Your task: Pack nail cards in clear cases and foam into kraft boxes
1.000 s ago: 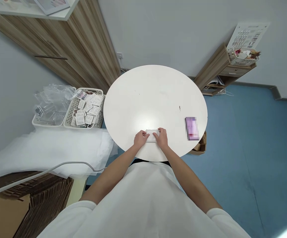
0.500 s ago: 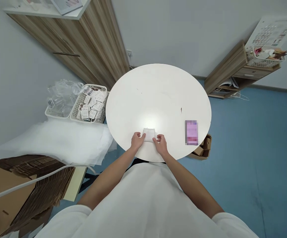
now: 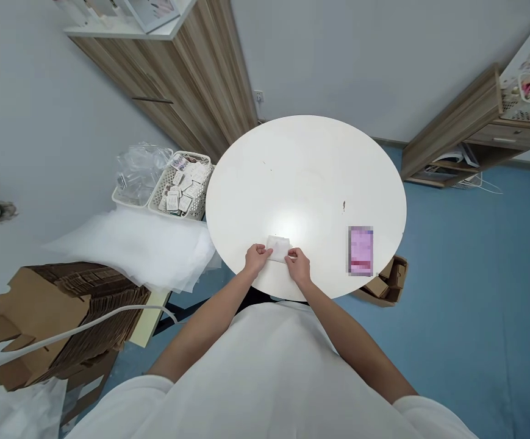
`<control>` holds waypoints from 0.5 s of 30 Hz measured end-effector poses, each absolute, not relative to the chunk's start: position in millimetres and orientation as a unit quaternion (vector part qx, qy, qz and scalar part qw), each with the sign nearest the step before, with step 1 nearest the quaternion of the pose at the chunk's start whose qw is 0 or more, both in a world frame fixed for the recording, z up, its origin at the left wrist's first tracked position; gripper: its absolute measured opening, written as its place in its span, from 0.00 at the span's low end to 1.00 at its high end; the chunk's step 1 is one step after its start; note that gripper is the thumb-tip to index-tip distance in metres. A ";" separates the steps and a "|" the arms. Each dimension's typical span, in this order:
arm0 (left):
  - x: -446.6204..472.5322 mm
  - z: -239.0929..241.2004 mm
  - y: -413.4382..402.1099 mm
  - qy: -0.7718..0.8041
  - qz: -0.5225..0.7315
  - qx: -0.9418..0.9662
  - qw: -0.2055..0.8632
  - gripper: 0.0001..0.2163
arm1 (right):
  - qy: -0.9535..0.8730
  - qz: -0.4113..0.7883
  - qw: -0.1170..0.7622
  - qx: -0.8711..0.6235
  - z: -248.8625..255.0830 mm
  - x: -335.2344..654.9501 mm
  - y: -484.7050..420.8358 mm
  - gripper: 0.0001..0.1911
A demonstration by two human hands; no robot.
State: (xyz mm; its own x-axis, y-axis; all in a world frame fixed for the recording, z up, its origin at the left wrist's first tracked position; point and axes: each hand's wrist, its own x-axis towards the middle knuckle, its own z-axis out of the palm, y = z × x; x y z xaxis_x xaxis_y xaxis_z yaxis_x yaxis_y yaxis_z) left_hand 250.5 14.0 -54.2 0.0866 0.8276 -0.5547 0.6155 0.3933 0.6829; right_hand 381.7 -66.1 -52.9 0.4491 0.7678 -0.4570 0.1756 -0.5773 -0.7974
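A small clear packet with a white card inside (image 3: pixel 279 246) lies at the near edge of a round white table (image 3: pixel 305 177). My left hand (image 3: pixel 257 259) pinches the packet's left side with closed fingers. On the packet's right side my right hand (image 3: pixel 297 266) grips it the same way. Both forearms reach in from the bottom of the view.
A blurred pink phone (image 3: pixel 360 250) lies on the table's right part. Left of the table stand two white baskets, one with clear bags (image 3: pixel 137 177), one with small cards (image 3: pixel 185 183). Flat cardboard boxes (image 3: pixel 58 311) are stacked at lower left; a wooden cabinet (image 3: pixel 186 73) stands behind.
The camera has swung left, so the room has slid rightward in view. Both hands stay on the packet, which has turned slightly and lifted at its near edge.
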 end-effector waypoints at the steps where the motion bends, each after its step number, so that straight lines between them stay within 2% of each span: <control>1: 250.6 -52.4 14.2 0.665 0.105 0.558 0.484 0.16 | -0.304 0.427 0.347 -0.778 -53.3 381.4 -66.0 0.08; 7: 245.1 -47.3 14.6 0.610 0.116 0.641 0.452 0.07 | -0.274 0.418 0.377 -0.780 -59.3 372.1 -62.9 0.09; 15: 208.3 -53.2 56.8 0.595 0.162 0.625 0.478 0.07 | -0.256 0.398 0.399 -0.785 -58.4 332.4 -16.4 0.12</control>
State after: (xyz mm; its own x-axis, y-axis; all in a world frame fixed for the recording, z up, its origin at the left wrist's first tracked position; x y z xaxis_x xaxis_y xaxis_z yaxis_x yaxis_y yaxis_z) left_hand 208.3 56.8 -53.2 0.2389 0.8992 -0.3666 0.5889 0.1660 0.7910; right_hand 332.4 -16.4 -58.4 0.5520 0.7200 -0.4206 0.0839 -0.5498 -0.8311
